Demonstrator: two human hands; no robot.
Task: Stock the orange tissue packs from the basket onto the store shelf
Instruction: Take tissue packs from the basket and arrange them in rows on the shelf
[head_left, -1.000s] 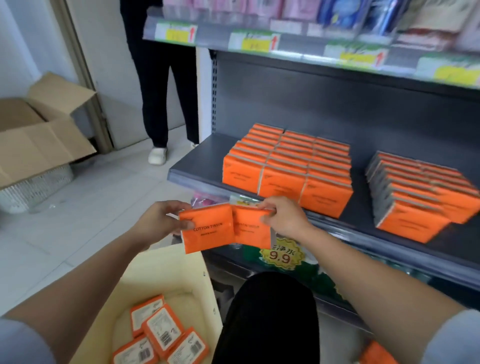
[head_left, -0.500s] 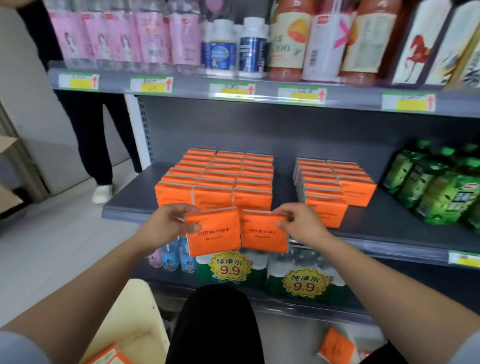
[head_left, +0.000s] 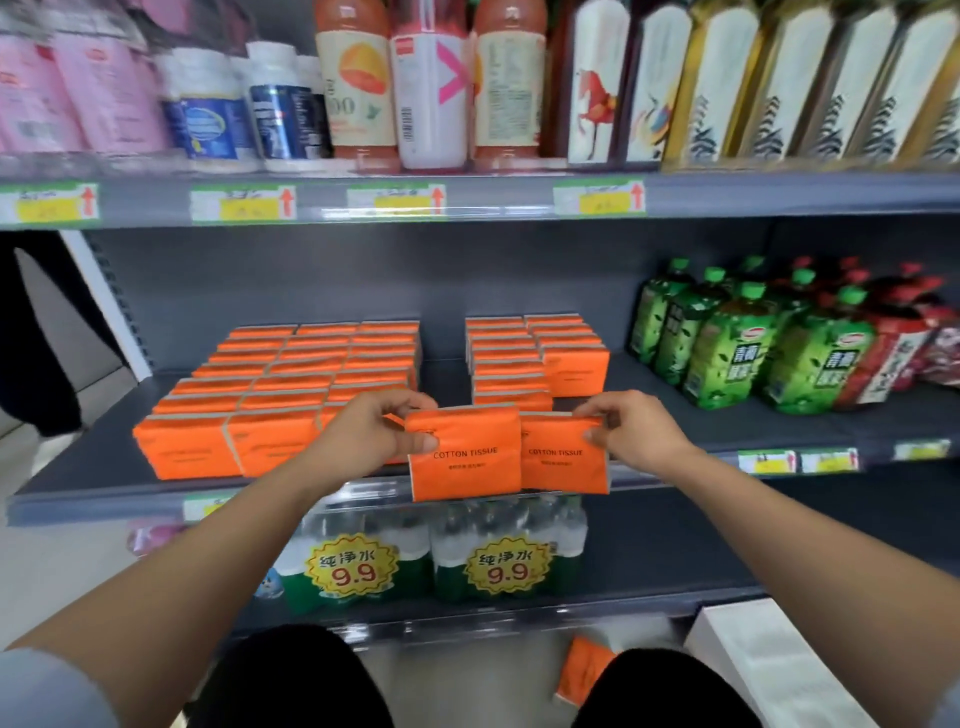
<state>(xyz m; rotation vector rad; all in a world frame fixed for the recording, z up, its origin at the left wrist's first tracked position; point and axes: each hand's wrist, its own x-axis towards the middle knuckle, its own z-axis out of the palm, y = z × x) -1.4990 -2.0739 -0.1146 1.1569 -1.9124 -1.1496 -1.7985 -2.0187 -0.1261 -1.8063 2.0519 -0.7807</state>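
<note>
My left hand (head_left: 371, 431) pinches an orange tissue pack (head_left: 465, 462) marked COTTON TISSUE by its left edge. My right hand (head_left: 636, 434) pinches a second orange tissue pack (head_left: 563, 465) at its upper right corner. Both packs stand upright side by side, touching, over the front edge of the grey middle shelf (head_left: 98, 467). Behind my left hand stands a block of stocked orange packs (head_left: 270, 395), and a narrower block of orange packs (head_left: 524, 353) sits behind the held packs. The basket is out of view.
Green bottles (head_left: 727, 343) and red packs (head_left: 893, 343) fill the shelf's right part. Bottles and cartons line the upper shelf (head_left: 467, 200). Water multipacks (head_left: 431, 561) with 9.9 tags sit below. An orange pack (head_left: 584, 670) and a white box (head_left: 769, 660) lie on the floor. A person's dark leg (head_left: 31, 332) stands at left.
My view has risen from the basket to the shelf. Both hands carried their packs up and to the right, towards the gap between the two orange blocks.
</note>
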